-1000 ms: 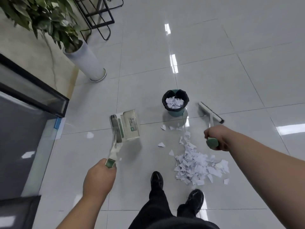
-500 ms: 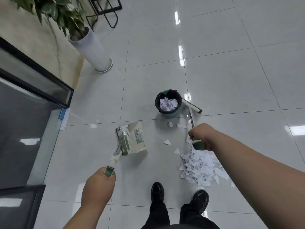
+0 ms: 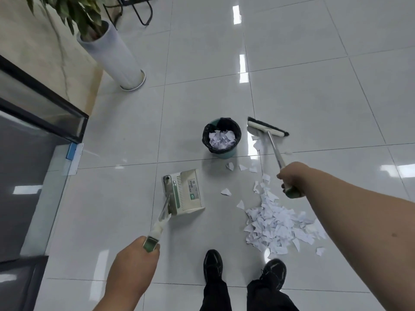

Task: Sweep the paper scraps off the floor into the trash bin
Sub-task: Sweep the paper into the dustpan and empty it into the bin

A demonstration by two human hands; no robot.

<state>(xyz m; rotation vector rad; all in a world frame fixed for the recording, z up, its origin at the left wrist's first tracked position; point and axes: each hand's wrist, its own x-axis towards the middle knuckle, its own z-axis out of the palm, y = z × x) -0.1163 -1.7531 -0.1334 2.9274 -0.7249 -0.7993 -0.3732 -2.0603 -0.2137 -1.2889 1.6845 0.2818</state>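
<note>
White paper scraps (image 3: 278, 225) heaped near black-lined trash bin (image 3: 221, 137)

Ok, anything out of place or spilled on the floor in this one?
Yes: torn paper scraps lie heaped on the tile floor by the right shoe, with strays trailing toward the trash bin, which already holds some. Nothing looks damaged.

We found only one thing with print on it: a label on the pan of the dustpan (image 3: 187, 191). It carried a small green square with pale marks and some dark lines of print beside it, all too small and blurred for us to read. We could make out no other text, number or sign.
</note>
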